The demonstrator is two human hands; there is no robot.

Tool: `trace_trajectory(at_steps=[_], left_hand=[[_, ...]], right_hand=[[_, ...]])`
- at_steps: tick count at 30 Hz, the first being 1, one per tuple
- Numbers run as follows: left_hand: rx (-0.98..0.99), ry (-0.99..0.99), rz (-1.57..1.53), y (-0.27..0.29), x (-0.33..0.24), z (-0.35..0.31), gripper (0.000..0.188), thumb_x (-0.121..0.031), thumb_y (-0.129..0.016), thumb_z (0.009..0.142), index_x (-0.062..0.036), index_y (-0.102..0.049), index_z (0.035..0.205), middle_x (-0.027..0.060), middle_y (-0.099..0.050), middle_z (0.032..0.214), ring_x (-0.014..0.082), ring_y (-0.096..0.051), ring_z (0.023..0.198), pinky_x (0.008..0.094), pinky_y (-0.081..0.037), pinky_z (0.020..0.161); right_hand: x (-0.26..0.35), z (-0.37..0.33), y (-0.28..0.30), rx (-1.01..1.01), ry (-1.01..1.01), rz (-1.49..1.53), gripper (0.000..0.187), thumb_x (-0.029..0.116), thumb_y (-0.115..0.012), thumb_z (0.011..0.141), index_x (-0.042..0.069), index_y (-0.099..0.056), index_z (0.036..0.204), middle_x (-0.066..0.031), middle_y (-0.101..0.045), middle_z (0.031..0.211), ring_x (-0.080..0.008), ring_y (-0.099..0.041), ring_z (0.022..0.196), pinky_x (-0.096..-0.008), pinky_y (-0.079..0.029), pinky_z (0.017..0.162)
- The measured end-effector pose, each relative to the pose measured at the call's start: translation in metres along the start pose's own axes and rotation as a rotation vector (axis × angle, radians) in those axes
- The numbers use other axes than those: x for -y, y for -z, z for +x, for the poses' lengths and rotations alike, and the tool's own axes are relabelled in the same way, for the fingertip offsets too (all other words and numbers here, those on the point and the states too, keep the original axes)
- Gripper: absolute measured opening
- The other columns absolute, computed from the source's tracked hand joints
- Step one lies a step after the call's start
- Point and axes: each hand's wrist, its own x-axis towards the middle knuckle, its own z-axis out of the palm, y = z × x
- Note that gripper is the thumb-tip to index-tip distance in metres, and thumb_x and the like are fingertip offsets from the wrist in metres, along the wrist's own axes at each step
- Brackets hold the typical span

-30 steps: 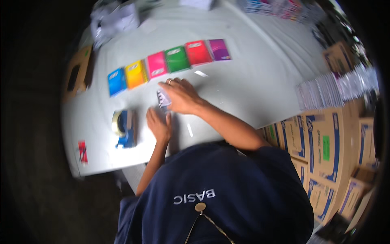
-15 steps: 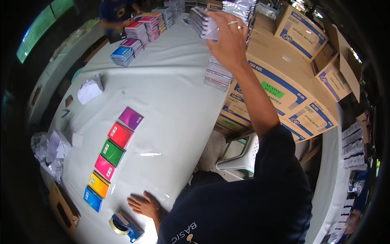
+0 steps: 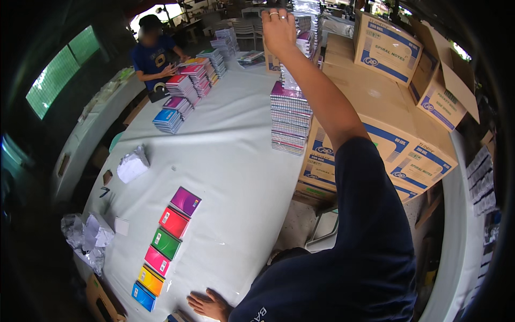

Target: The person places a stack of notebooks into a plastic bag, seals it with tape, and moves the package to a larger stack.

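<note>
My right hand is raised at the far side of the table, beside tall stacks of spiral notebooks. Its fingers curl away from view; what they hold, if anything, is hidden. Palm down, my left hand rests on the white-covered table with its fingers spread. A slanting row of small notebooks lies to its left and beyond: purple, red, green, pink, yellow and blue. At the lower edge a blue tape dispenser is partly cut off.
Large cartons stand at the right. Colourful notebook stacks fill the far left, where another person works. Crumpled paper and clear plastic wrap lie along the left side. An opened carton sits at the lower left.
The spiral notebooks gripped by my right hand earlier no longer show in it. The view has tilted up, so the table things sit lower. My left hand stays flat.
</note>
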Motion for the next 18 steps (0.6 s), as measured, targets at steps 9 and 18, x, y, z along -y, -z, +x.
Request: trace_trajectory(at_steps=[9, 18], left_hand=[[-0.052, 0.023, -0.005, -0.003, 0.001, 0.002, 0.070, -0.057, -0.051, 0.085, -0.0058, -0.046, 0.133, 0.0188, -0.043, 0.138, 0.0368, -0.039, 0.128, 0.0523, -0.030, 0.103], [-0.032, 0.038, -0.021, -0.004, -0.001, 0.001, 0.071, -0.060, -0.049, 0.085, -0.0058, -0.047, 0.131, 0.0184, -0.044, 0.137, 0.0363, -0.039, 0.128, 0.0522, -0.029, 0.104]], right_hand=[[-0.026, -0.022, -0.021, -0.030, 0.023, 0.044, 0.077, 0.016, -0.070, 0.068, 0.033, -0.039, 0.136, -0.0093, -0.047, 0.127, -0.0277, -0.042, 0.121, -0.0569, -0.025, 0.096], [-0.058, -0.038, -0.033, -0.194, -0.022, 0.018, 0.077, 0.010, -0.070, 0.066, 0.039, -0.043, 0.133, -0.0074, -0.049, 0.123, -0.0252, -0.042, 0.118, -0.0499, -0.024, 0.095]])
